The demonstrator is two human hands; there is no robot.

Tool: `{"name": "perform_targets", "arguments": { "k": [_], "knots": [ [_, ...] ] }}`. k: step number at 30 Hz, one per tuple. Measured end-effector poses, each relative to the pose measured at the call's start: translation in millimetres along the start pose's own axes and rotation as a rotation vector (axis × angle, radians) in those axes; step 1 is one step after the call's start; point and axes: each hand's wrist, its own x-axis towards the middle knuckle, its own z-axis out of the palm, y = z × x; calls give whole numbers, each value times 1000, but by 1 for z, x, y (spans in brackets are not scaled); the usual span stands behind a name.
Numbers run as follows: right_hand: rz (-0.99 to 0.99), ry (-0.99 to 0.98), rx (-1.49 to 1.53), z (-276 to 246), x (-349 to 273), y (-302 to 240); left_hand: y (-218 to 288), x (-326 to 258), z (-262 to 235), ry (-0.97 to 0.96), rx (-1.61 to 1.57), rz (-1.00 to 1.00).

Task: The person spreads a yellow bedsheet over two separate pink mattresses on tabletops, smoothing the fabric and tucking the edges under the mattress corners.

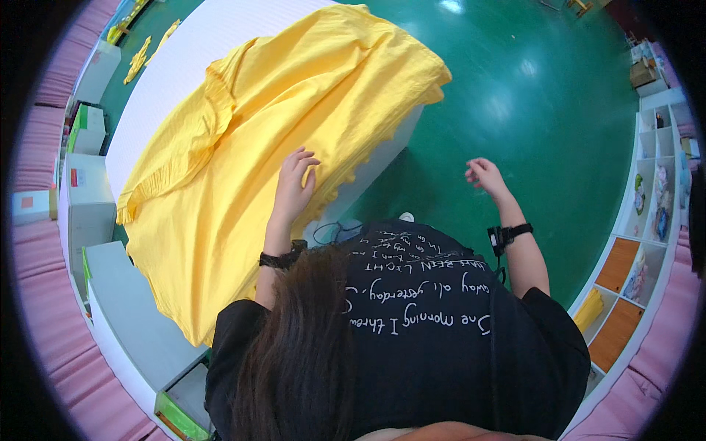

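A large yellow ruffled bed cover [272,125] lies in loose folds across a white mattress [158,95]. One frilled strip of it runs along the left part, and its right edge hangs over the mattress side. My left hand [296,176] is over the cover near that edge, fingers stretched out and holding nothing; whether it touches the fabric I cannot tell. Out to the right, above the green floor, my right hand [484,175] is in the air with fingers loosely bent and apart, nothing visible in them. Black straps with small devices circle both wrists.
Grey-white cabinets [125,301] stand close along the left, with pink curtains [62,70] behind. White shelving [647,191] with orange-brown panels and stored items curves along the right. Green floor [529,103] stretches between mattress and shelves. Yellow pieces [137,60] lie beyond the mattress.
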Motion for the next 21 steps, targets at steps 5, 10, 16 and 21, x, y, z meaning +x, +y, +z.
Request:
{"name": "perform_targets", "arguments": {
  "k": [5, 10, 16, 21],
  "knots": [
    [-164, 85, 123, -29, 89, -37, 40, 71, 44, -150, -14, 105],
    [-93, 206, 492, -35, 198, -85, 39, 140, 74, -247, -50, 167],
    [128, -120, 702, -41, 259, -139, 36, 226, 117, -232, -154, 212],
    [-122, -61, 190, -55, 293, -133, 29, 277, 153, -348, -30, 185]
  ]
}}
